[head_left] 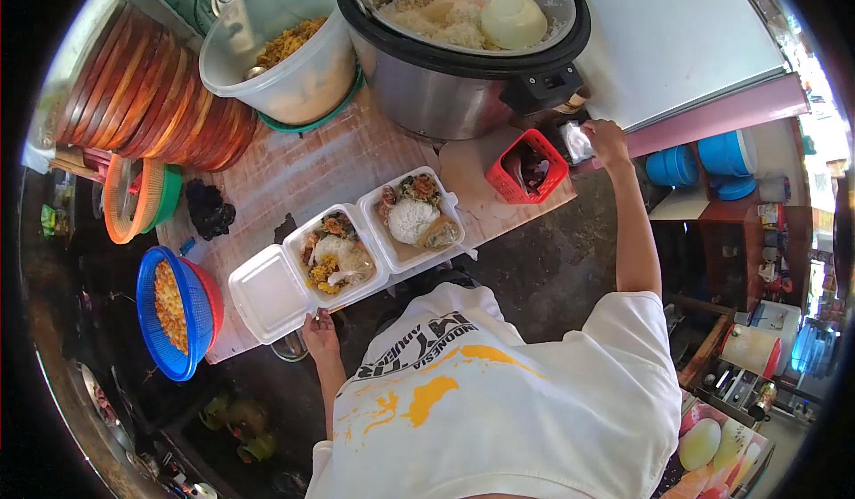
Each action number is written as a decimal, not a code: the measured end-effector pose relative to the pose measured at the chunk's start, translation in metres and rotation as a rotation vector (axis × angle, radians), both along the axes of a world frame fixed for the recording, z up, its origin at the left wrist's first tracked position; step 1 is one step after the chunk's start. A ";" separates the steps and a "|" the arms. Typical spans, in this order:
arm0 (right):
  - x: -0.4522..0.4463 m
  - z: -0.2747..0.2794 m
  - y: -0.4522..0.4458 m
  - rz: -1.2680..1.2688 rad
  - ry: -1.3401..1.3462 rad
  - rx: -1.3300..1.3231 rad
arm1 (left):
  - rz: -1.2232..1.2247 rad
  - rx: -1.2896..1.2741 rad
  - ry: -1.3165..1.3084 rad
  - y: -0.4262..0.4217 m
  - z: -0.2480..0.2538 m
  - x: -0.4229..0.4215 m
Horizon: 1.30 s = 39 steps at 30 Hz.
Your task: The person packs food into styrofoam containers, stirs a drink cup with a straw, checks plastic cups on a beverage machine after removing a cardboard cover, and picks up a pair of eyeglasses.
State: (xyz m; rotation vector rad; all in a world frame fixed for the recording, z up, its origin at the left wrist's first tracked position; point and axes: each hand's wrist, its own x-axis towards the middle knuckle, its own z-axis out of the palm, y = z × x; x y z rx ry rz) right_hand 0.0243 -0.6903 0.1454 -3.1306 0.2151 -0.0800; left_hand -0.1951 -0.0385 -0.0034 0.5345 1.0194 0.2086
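Observation:
My right hand (607,143) reaches out beside a red plastic basket (529,169), fingers closed at the edge of a clear, shiny plastic packet (577,143). Close to my body, my left hand (321,334) has its fingers bent at the front edge of a white foam food box (265,294), where its lid meets the tray. That box lies open with rice, yellow food, greens and a small tied plastic bag inside. A second open foam box (452,203) sits to its right, holding white rice, greens and another small bag.
Behind stand a large rice cooker (436,98) with a pale bowl (514,20) in the rice, and a clear tub (298,76) of yellow food. Stacked brown woven plates (151,89), a black plastic bag (209,209) and a blue basket (184,276) are at left.

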 end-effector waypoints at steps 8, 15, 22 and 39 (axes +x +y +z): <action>0.009 -0.004 -0.023 -0.115 -0.030 0.640 | 0.012 0.025 -0.044 -0.004 -0.001 0.000; 0.013 -0.017 -0.020 -0.153 0.065 0.561 | 0.015 0.035 -0.018 -0.006 0.004 0.000; 0.013 0.013 -0.028 -0.056 -0.188 0.465 | -0.011 0.037 -0.053 -0.001 -0.003 -0.002; -0.092 0.091 0.216 0.039 0.240 1.264 | -0.148 0.844 -0.191 -0.031 0.031 0.008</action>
